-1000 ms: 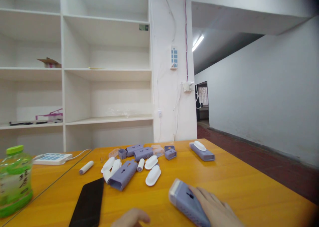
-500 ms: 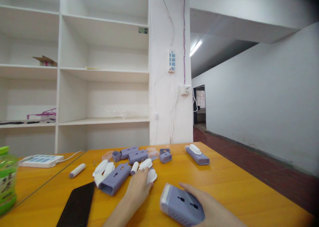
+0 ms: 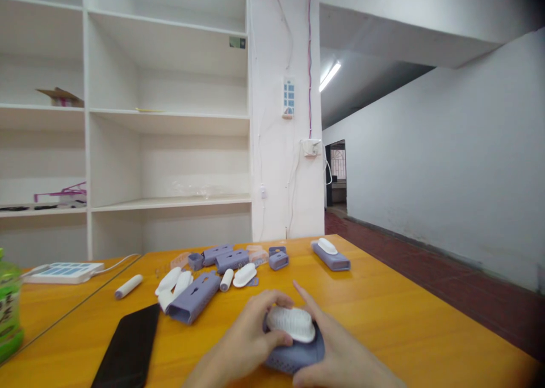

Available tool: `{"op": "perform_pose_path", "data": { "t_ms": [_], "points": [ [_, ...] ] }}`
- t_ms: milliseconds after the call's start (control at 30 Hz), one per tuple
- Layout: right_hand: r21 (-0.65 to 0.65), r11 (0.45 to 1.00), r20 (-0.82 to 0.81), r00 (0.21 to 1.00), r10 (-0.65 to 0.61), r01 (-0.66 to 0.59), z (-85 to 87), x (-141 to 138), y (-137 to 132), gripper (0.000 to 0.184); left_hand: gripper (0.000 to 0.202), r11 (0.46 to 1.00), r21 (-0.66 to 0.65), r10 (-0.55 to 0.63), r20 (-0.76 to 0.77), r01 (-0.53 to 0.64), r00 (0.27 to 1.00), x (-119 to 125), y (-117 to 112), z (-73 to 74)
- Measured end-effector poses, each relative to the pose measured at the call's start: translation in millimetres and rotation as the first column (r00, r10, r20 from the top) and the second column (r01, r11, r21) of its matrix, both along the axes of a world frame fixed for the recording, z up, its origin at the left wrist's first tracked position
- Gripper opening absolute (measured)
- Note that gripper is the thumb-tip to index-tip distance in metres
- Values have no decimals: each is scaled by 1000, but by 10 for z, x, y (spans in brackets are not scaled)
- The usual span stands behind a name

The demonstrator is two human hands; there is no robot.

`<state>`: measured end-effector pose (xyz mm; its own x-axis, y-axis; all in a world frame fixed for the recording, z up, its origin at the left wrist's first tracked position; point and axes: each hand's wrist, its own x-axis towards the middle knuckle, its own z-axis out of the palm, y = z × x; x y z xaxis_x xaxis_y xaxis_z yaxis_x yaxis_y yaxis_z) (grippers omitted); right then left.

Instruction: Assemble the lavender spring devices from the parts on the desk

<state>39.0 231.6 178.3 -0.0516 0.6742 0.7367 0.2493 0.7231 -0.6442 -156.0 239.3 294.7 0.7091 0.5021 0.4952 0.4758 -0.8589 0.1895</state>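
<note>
Low in the middle of the head view, both hands hold a purple plastic case [image 3: 293,356] over the orange table [image 3: 404,314]. A white oval cap [image 3: 291,323] lies on top of the case. My left hand [image 3: 242,342] curls round the case's left side, with its fingers on the cap. From the right, my right hand [image 3: 336,354] wraps the case, its index finger stretched past the cap. Beyond them lies a heap of parts: a long purple shell [image 3: 195,297], several white caps [image 3: 244,275] and small purple pieces [image 3: 278,260].
A black phone [image 3: 128,348] lies at the left front. A put-together purple case with a white cap [image 3: 331,256] sits at the far right of the table. A green bottle [image 3: 8,308] and a white power strip [image 3: 63,271] stand left. White shelves [image 3: 170,116] rise behind.
My left hand reached to the heap, took a white cap and brought it back onto the purple case. The right hand turned the case. The camera panned slightly right.
</note>
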Motion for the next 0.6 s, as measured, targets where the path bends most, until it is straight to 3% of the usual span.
{"op": "perform_pose_path", "data": {
  "t_ms": [100,200,300,500,600],
  "points": [
    [-18,1000,15,1000,-19,19,-31,15,35,137,48,1000,7,-1,-12,1,1000,11,26,-69],
    [2,999,42,998,-43,43,-50,21,44,124,49,1000,9,-9,5,9,1000,16,34,-82],
    [80,996,49,998,-47,43,-35,33,-15,103,49,999,22,-39,1,39,999,39,6,-89],
    [297,949,41,992,-121,104,49,86,-144,43,47,997,1,-75,-31,75,997,60,-62,-61],
    [297,947,47,989,-142,122,75,110,-143,37,74,999,-39,-28,-89,25,996,-13,-37,2]
  ]
}}
